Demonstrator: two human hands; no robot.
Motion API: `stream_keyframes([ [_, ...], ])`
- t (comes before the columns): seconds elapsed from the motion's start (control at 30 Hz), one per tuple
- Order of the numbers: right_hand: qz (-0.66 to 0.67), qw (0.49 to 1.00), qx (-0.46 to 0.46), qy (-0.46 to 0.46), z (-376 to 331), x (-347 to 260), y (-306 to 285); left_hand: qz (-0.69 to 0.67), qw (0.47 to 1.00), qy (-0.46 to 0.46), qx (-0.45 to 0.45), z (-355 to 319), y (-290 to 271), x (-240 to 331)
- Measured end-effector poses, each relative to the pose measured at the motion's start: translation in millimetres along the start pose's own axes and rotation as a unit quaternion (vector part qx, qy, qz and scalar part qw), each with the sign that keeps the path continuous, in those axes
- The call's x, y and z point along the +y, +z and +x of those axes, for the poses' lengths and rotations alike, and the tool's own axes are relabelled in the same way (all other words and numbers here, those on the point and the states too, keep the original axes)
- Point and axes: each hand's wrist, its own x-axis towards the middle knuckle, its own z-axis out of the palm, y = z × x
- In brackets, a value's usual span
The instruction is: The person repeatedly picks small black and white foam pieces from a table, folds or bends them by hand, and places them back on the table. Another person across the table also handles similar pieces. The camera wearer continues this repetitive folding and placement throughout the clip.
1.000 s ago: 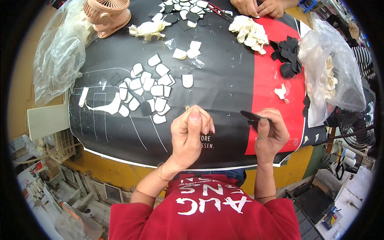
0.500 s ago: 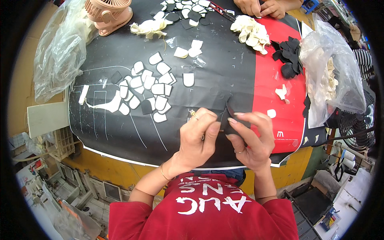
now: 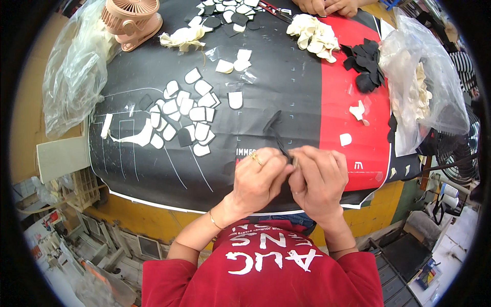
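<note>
In front of my chest my left hand and right hand meet, fingertips nearly touching. Both are closed, pinching a thin black piece of soft sheet material, seen almost edge-on, its upper part sticking up beyond the fingers. Its lower part is hidden between my fingertips. Left of my hands lies a loose spread of small white patches, rounded at one end and edged in black. One such patch lies apart from them. A white piece rests on the red area beyond my right hand.
A black and red mat covers the table. Cream pieces and black pieces are heaped at the far right, near a plastic bag. A pink fan stands far left. Another person's hands work across the table.
My right hand's fingers have closed in toward my left hand. The black piece, broader before, now appears as a narrow edge. The whole view has shifted slightly.
</note>
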Motion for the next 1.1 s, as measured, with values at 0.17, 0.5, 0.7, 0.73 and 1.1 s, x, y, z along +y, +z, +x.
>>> stream_keyframes([
  [0.17, 0.094, 0.967, 0.044, 0.234, 10.8, 30.6, -4.5, -0.123, 0.992, -0.018, 0.013, -7.9, -1.2, 18.0],
  [0.5, 0.367, 0.914, 0.001, 0.17, -7.9, -2.2, -8.2, -0.199, 0.974, -0.109, 0.02, -8.7, 3.9, 8.2],
  [0.7, 0.371, 0.858, 0.131, 0.33, -6.2, 21.9, -0.2, -0.212, 0.977, -0.018, 0.022, -12.7, 1.8, 13.9],
  [0.73, 0.382, 0.818, 0.188, 0.386, -3.2, 32.3, 0.1, -0.179, 0.983, -0.029, 0.002, -12.3, 1.4, 12.9],
  [1.1, 0.405, 0.833, 0.106, 0.361, -6.2, 67.5, -4.6, 0.138, 0.975, -0.111, -0.136, -2.1, -19.4, -22.9],
])
